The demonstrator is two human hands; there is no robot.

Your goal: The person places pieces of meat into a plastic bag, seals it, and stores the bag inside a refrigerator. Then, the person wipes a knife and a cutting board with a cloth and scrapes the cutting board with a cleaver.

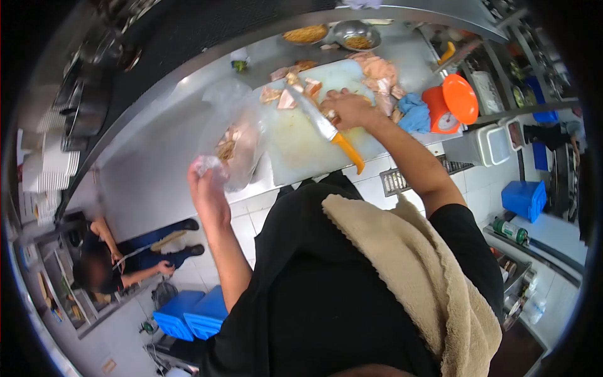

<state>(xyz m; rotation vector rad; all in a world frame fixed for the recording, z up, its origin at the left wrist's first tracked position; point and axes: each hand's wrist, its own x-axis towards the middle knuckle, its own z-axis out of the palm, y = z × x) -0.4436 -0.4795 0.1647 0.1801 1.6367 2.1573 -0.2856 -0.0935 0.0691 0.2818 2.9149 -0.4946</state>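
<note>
My left hand is closed on the gathered edge of a clear plastic bag, which lies on the steel counter with pieces of meat inside. On the pale cutting board, my right hand rests over some meat; what is beneath its fingers is partly hidden. A knife with a yellow handle lies on the board just left of that hand, its blade pointing up and left. Cut meat pieces are at the board's upper left, and more raw meat is at its upper right.
Two metal bowls stand behind the board. A blue cloth and an orange scale are on the right. Another person is at the lower left, near blue bins.
</note>
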